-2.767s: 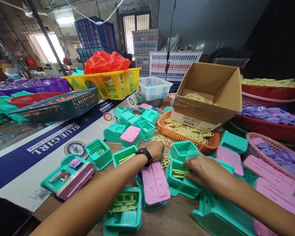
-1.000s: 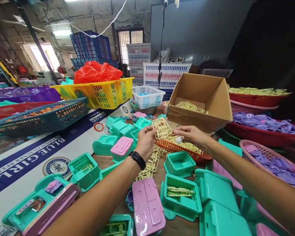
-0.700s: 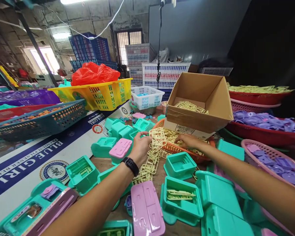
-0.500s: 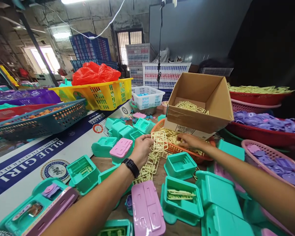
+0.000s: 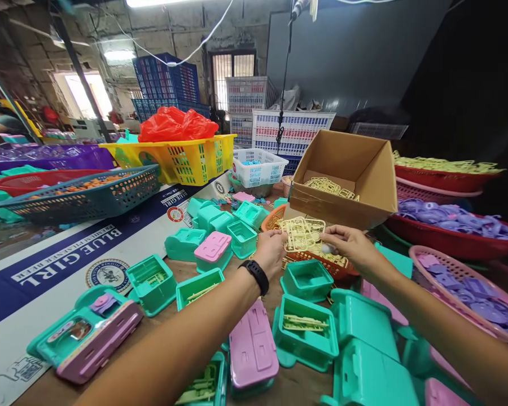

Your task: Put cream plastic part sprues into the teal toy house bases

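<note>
Your left hand (image 5: 272,252) and right hand (image 5: 350,243) both pinch a thin cream parts frame (image 5: 301,234) at its edges, lifted above the orange basket (image 5: 279,215) near the worktop's far middle. The frame looks brittle; uneven pulling could snap it or scatter small pieces among the teal cases (image 5: 305,332). Something whitish sits under your right fingers (image 5: 329,246), too small to identify. The basket's contents are mostly hidden behind your hands.
</note>
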